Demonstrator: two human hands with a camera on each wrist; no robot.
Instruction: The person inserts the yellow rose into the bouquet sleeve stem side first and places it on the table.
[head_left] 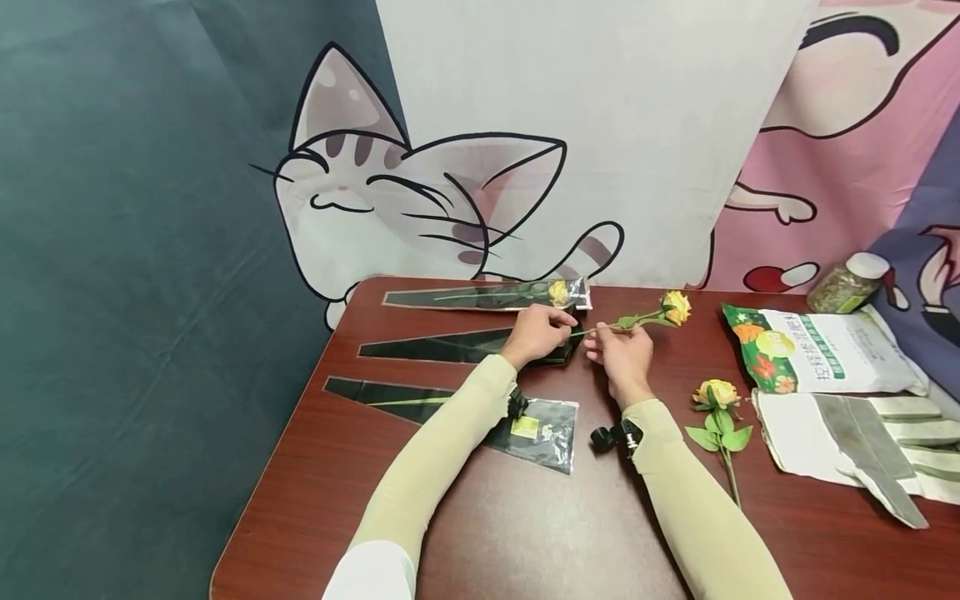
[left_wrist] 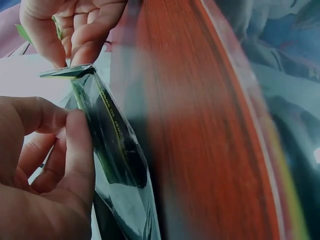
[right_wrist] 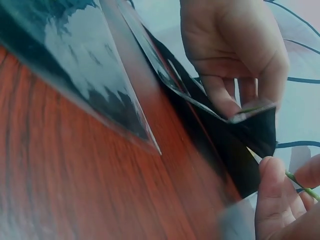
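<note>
My left hand (head_left: 537, 332) pinches the wide mouth of a black plastic flower sleeve (head_left: 457, 345) lying on the table; thumb and fingers hold its lifted edge (left_wrist: 82, 85). My right hand (head_left: 621, 354) pinches the green stem of a yellow rose (head_left: 676, 307), its bloom pointing right and its stem end at the sleeve mouth (right_wrist: 250, 125). In the right wrist view my right hand's fingertips (right_wrist: 272, 190) hold the thin stem (right_wrist: 300, 186) just outside the opening, and my left hand (right_wrist: 235, 55) holds it open.
On the dark red table (head_left: 525, 533) lie a sleeve with a rose inside (head_left: 487, 295) at the back, another sleeve (head_left: 450, 412) in front, a loose yellow rose (head_left: 718, 408), a printed bag (head_left: 817, 350), work gloves (head_left: 862, 437) and a jar (head_left: 847, 283).
</note>
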